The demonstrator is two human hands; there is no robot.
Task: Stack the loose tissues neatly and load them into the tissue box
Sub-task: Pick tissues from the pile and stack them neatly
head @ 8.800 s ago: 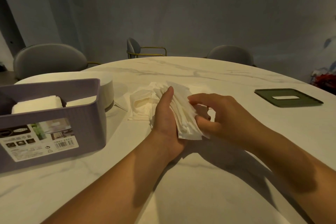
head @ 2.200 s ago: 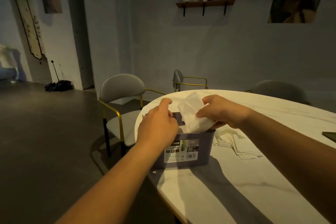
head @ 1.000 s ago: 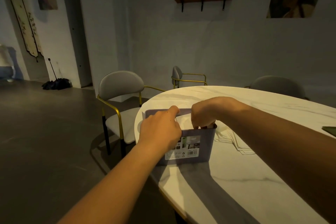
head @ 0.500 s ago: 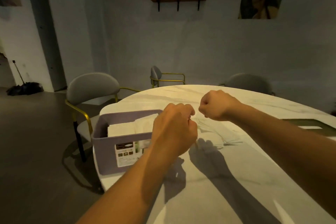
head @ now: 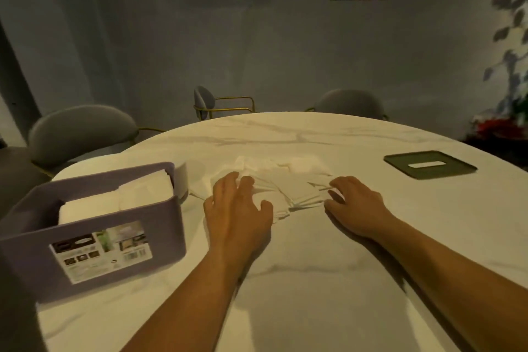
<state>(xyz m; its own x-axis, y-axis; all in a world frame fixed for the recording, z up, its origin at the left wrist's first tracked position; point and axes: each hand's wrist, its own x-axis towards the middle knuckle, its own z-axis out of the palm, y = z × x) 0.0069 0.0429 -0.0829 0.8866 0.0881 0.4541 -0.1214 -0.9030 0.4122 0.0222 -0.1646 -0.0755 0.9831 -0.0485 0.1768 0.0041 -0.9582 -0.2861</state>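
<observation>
Left hand and right hand, fingers loose and grasping nothing, rest on opposite ends of the loose tissues mid-table. Bare marble lies nearer the person. The part-filled tissue box stands just left, near the table's edge. The green lid lies well right, with chairs beyond.

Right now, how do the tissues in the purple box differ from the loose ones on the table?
The boxed tissues sit as a compact block inside the purple tissue box; the loose tissues lie fanned and overlapping on the marble table. No hand touches the boxed tissues; the left hand and right hand touch the loose tissues' edges. Both are white.
</observation>
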